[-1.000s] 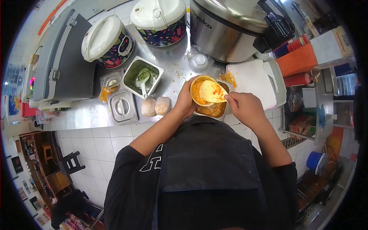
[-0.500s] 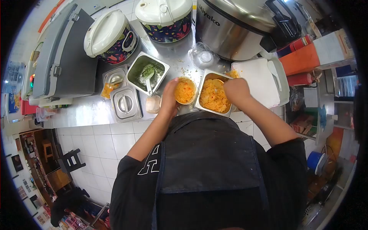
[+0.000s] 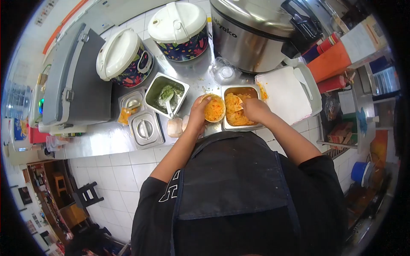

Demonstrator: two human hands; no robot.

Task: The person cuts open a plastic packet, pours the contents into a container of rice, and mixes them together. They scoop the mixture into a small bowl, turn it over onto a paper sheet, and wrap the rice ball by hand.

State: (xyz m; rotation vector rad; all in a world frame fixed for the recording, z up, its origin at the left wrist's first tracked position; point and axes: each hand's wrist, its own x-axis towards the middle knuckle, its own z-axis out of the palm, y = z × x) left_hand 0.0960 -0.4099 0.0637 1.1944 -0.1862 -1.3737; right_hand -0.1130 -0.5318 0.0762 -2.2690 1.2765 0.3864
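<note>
Left hand (image 3: 197,113): fingers curled round the side of the bowl (image 3: 214,108), thumb up at its rim, and that bowl is loaded with orange food, its open top facing the camera. Over to the right hand (image 3: 255,111), fingers closed in a narrow grip on the scoop (image 3: 237,103), the handle hidden in the fist. The scoop's head is down in the pan (image 3: 242,127), among more of the same orange food, and the bowl sits just left of that pan, right beside its wall.

Moving out! Left of the left hand, two pale wrapped rolls (image 3: 174,127) lie side by side near the table's front edge. Beyond them a deep tub (image 3: 150,106) holds something green and white, a white spoon (image 3: 168,107) leaning over its near edge. Further left, a steel lid (image 3: 146,128) with a small container (image 3: 128,112) just behind it, and then the big grey box (image 3: 79,81).

At the back, two flowered cookers (image 3: 179,32) and a large steel cooker (image 3: 256,40), with clear plastic (image 3: 225,73) in front of it. And on the right, white sheets (image 3: 284,96) lie beside the pan, all on the steel table (image 3: 100,138).
</note>
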